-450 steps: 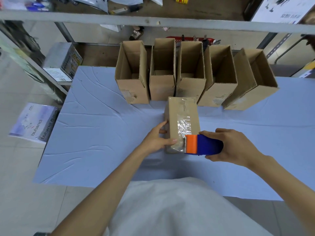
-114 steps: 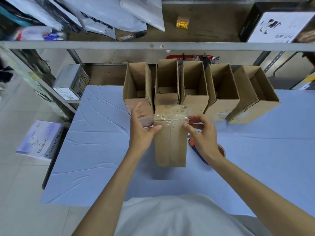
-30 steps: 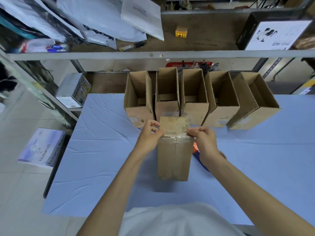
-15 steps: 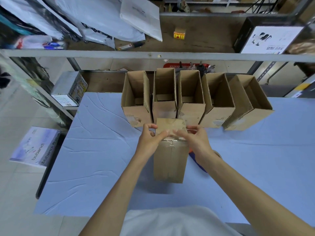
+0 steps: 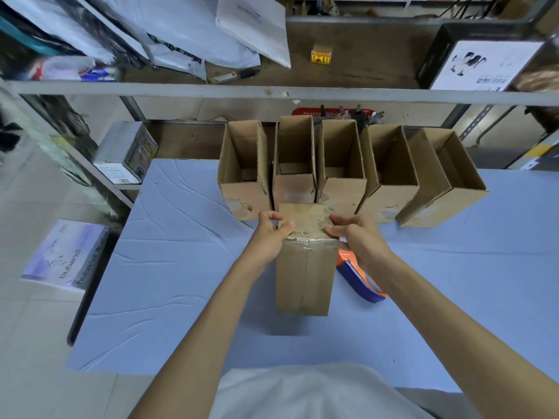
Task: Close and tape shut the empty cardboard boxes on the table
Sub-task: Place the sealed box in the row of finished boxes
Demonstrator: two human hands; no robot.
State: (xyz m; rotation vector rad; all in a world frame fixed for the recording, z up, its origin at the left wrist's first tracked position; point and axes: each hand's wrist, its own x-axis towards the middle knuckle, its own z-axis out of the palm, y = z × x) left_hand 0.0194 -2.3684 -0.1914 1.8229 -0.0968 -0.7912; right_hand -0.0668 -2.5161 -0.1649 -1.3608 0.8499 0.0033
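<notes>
Cardboard boxes [image 5: 341,192], five of them open, stand in a row across the middle of the frame, at the far side of the blue-clothed table [image 5: 181,267]. A sixth, the closed box [image 5: 305,273], stands upright at frame centre just in front of the row, with clear tape [image 5: 308,238] wrinkled over its top front edge. The tape dispenser [image 5: 360,276], blue and orange, lies on the cloth just right of it, partly behind the wrist.

The left hand [image 5: 269,237] grips the top left corner, fingers curled, thumb flat on the top face. The right hand [image 5: 360,237] mirrors it at the top right, fingertips pressed on the tape.

My read: smoothing the tape down. I'd rub outward from the seam to both corners, brace the box against tipping, and flatten those wrinkles before letting go.
</notes>
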